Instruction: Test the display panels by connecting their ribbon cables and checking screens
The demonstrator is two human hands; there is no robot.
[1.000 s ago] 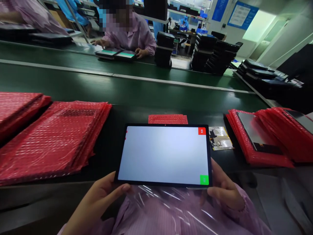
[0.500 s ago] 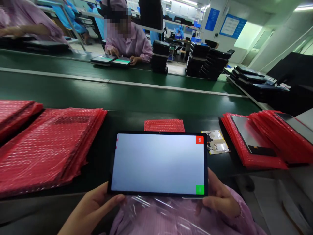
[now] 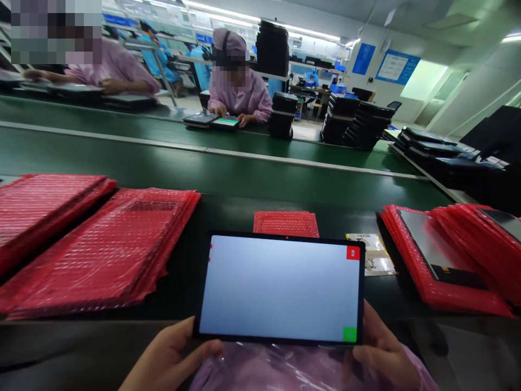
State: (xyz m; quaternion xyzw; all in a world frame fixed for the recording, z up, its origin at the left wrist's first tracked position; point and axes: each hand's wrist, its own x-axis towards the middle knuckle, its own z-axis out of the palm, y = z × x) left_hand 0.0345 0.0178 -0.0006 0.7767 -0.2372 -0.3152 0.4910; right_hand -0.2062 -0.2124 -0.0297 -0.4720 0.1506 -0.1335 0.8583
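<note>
A black-framed tablet (image 3: pixel 280 290) is held up level in front of me, its screen lit pale white. A red square shows in the screen's upper right corner and a green one in the lower right. My left hand (image 3: pixel 171 353) grips the lower left corner, thumb along the bottom edge. On the other side my right hand (image 3: pixel 382 347) is closed round the lower right corner, its fingers partly hidden behind the tablet. Just beyond the top edge lies a red bubble-wrap pouch (image 3: pixel 287 221), partly covered by the tablet.
Red bubble-wrap pouches (image 3: pixel 106 250) lie stacked at left. More pouches (image 3: pixel 423 271) at right carry a bare display panel (image 3: pixel 435 239). A flat silvery part (image 3: pixel 372 252) lies near the tablet. Across the green bench (image 3: pixel 244 171), a co-worker (image 3: pixel 240 87) handles tablets beside black stacks (image 3: pixel 283 114).
The whole view has shifted, so the bench, tablet and my hands appear lower and further right. Both hands keep their hold on the tablet, and its screen looks the same.
</note>
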